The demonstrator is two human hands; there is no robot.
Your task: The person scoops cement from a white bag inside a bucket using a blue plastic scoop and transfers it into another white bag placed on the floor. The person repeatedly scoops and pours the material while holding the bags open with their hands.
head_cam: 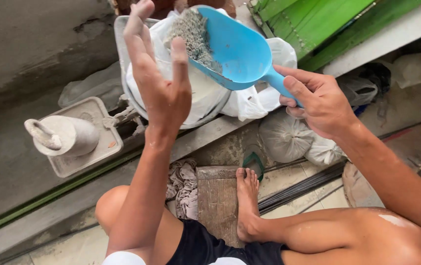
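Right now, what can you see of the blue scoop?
The blue scoop looks like smooth plastic, with a deep rounded bowl and a short handle. It is tilted over a white plastic bag and carries a heap of grey powder. The right hand holds its handle; the left hand is open beside the bowl.

Two bare forearms, no sleeves, no watch or rings. Left hand (164,81) dusted with pale powder along the fingers and wrist; right hand (318,100) cleaner, with only faint smudges. Black shorts (205,245) with a white band at the edge (possibly a hem or a shirt, hard to tell). Bare legs, a chalky white smear on the right thigh. Bare foot (246,203), no shoe or sandal on it.
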